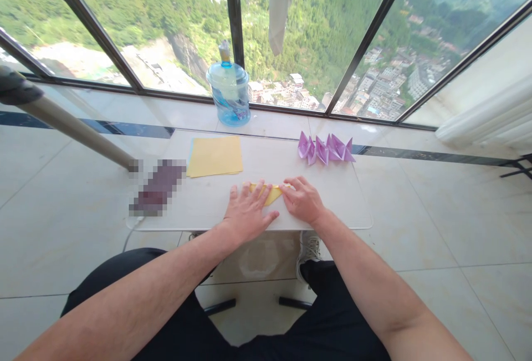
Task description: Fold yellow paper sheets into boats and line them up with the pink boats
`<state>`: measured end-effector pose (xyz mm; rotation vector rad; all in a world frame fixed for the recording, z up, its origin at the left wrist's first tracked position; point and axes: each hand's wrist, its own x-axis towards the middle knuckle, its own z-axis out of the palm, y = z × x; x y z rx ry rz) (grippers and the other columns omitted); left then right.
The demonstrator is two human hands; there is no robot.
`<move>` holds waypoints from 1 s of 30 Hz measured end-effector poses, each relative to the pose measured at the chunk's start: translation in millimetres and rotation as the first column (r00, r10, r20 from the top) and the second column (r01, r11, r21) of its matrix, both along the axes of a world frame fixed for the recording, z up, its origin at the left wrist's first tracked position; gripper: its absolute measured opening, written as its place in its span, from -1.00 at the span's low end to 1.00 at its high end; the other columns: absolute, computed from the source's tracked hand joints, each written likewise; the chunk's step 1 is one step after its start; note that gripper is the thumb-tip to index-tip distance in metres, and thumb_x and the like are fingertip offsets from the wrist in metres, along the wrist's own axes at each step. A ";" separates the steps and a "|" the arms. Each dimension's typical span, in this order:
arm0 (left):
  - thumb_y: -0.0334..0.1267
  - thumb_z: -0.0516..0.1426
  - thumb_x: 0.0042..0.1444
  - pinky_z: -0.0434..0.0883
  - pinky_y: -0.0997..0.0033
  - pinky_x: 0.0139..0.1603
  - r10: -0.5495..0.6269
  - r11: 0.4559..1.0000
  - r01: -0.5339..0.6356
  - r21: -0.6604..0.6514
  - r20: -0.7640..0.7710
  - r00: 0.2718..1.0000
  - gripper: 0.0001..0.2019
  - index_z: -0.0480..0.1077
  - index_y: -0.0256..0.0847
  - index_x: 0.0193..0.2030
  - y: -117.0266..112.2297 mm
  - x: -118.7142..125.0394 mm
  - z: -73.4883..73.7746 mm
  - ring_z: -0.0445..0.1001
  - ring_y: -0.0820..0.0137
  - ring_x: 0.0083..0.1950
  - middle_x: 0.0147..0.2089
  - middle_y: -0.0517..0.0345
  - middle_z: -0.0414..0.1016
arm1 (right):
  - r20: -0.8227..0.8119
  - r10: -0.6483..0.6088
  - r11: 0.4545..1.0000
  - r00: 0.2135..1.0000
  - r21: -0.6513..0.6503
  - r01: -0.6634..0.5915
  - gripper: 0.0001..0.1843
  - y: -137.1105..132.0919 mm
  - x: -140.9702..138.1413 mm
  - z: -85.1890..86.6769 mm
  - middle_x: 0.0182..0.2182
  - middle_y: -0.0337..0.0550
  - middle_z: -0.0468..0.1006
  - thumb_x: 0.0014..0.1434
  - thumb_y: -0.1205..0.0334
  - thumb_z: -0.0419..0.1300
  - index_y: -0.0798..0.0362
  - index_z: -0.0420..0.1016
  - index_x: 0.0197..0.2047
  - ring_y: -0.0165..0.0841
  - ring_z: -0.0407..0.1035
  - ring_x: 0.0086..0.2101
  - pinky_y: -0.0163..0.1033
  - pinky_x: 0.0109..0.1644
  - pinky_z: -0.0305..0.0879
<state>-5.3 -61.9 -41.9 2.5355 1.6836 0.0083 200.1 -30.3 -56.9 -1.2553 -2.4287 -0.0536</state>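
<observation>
Near the middle of the white table (199,206), the folded yellow paper (273,196) lies half-hidden under a spread left hand (248,212), the right hand (303,200) pinching its right corner; uneven pressure could skew the fold! Beyond, yellow sheets (215,156) left, purple folded papers (321,150) right, both out of the way.

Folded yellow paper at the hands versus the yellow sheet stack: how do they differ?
Shape: the folded yellow paper is small and narrow with a slanting lower edge; the yellow sheet stack is a broad, flat four-sided pile.
Contact: the left hand and right hand are both on the folded yellow paper; neither touches the yellow sheet stack.
Shared: both are yellow paper.
</observation>
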 end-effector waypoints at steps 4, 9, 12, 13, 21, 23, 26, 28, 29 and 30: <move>0.26 -0.17 0.26 -0.20 -0.36 0.37 -0.017 1.000 0.017 0.024 -0.004 1.000 -0.26 0.03 -0.03 0.49 -1.6 1.8 0.9 0.00 -0.14 0.43 0.50 0.01 0.06 | 0.153 -0.076 0.997 0.985 0.013 0.075 -0.68 -12.5 -13.9 6.0 -0.06 0.04 0.53 0.36 0.31 0.03 0.12 0.53 0.06 -0.17 0.28 -0.03 -0.09 0.07 0.23; 0.25 -0.15 0.26 -0.20 -0.34 0.38 -0.015 0.999 0.015 0.031 -0.008 1.000 -0.27 0.05 -0.04 0.48 -2.4 2.5 1.5 0.00 -0.15 0.43 0.50 -0.01 0.06 | 0.189 -0.160 0.987 0.969 -0.004 0.163 -0.74 -18.1 -18.7 5.6 -0.17 0.03 0.54 0.36 0.29 0.04 0.13 0.54 -0.05 -0.17 0.29 -0.08 -0.11 0.03 0.20; 0.25 -0.14 0.26 -0.22 -0.33 0.39 -0.008 1.000 0.008 0.023 -0.012 1.000 -0.26 0.05 -0.05 0.48 -2.7 2.5 1.5 -0.03 -0.14 0.45 0.51 -0.01 0.04 | 0.188 -0.188 0.981 0.964 -0.017 0.194 -0.74 -19.1 -18.3 4.3 -0.18 0.02 0.54 0.36 0.28 0.03 0.12 0.54 -0.10 -0.19 0.30 -0.09 -0.13 0.02 0.19; 0.24 -0.14 0.26 -0.22 -0.31 0.40 -0.007 1.000 0.008 0.023 -0.011 1.000 -0.26 0.05 -0.06 0.48 -2.8 2.7 1.7 -0.05 -0.13 0.46 0.51 -0.01 0.03 | 0.191 -0.197 0.979 0.961 -0.021 0.205 -0.74 -19.6 -18.6 4.2 -0.18 0.02 0.54 0.37 0.27 0.02 0.12 0.55 -0.10 -0.19 0.30 -0.09 -0.13 0.01 0.19; 0.22 -0.12 0.26 -0.12 -0.21 0.41 0.015 1.000 -0.015 0.016 0.032 0.999 -0.27 0.06 -0.07 0.48 -4.3 4.7 2.1 -0.13 -0.17 0.51 0.52 -0.04 0.01 | 0.238 -0.236 0.959 0.942 -0.097 0.265 -0.59 -22.5 -24.8 12.0 -0.06 0.06 0.53 0.42 0.12 -0.03 0.06 0.45 0.18 -0.14 0.29 -0.03 -0.10 0.00 0.18; 0.22 -0.12 0.26 -0.12 -0.20 0.41 0.027 1.000 -0.028 0.008 0.040 0.999 -0.26 0.04 -0.09 0.49 -4.7 5.1 0.6 -0.15 -0.17 0.51 0.53 -0.05 -0.02 | 0.252 -0.251 0.949 0.934 -0.124 0.289 -0.58 -21.8 -25.7 14.6 -0.04 0.08 0.52 0.41 0.09 -0.02 0.07 0.46 0.17 -0.13 0.29 -0.02 -0.08 0.01 0.19; 0.23 -0.11 0.25 -0.14 -0.23 0.42 0.054 0.999 -0.053 -0.013 0.041 0.998 -0.25 0.03 -0.07 0.49 -5.0 5.9 -1.2 -0.21 -0.21 0.52 0.54 -0.01 -0.04 | 0.267 -0.268 0.936 0.926 -0.157 0.316 -0.56 -20.6 -27.6 18.1 -0.03 0.11 0.51 0.40 0.06 -0.02 0.08 0.47 0.16 -0.12 0.28 -0.02 -0.07 0.01 0.20; 0.25 -0.11 0.25 -0.17 -0.27 0.41 0.067 0.998 -0.066 -0.023 0.043 0.997 -0.25 0.02 -0.04 0.49 -5.1 6.4 -1.5 -0.24 -0.28 0.51 0.54 0.03 -0.05 | 0.278 -0.266 0.932 0.923 -0.172 0.320 -0.54 -20.4 -29.7 20.8 -0.05 0.13 0.50 0.40 0.03 -0.02 0.08 0.46 0.18 -0.11 0.27 -0.02 -0.07 0.01 0.20; 0.25 -0.11 0.24 -0.18 -0.29 0.41 0.069 0.997 -0.068 -0.023 0.046 0.997 -0.25 0.02 -0.02 0.50 -5.2 6.7 -1.5 -0.25 -0.30 0.51 0.54 0.04 -0.05 | 0.284 -0.262 0.931 0.922 -0.178 0.319 -0.53 -20.5 -30.9 22.4 -0.05 0.13 0.50 0.40 0.02 -0.03 0.06 0.45 0.20 -0.10 0.27 -0.02 -0.07 0.00 0.20; 0.26 -0.12 0.24 -0.18 -0.30 0.40 0.068 0.998 -0.067 -0.019 0.050 0.996 -0.25 0.00 -0.01 0.50 -5.3 6.9 -1.4 -0.25 -0.32 0.51 0.54 0.04 -0.05 | 0.290 -0.257 0.931 0.922 -0.182 0.317 -0.52 -20.7 -32.1 24.0 -0.06 0.13 0.49 0.40 0.01 -0.03 0.03 0.42 0.23 -0.10 0.26 -0.02 -0.07 -0.01 0.20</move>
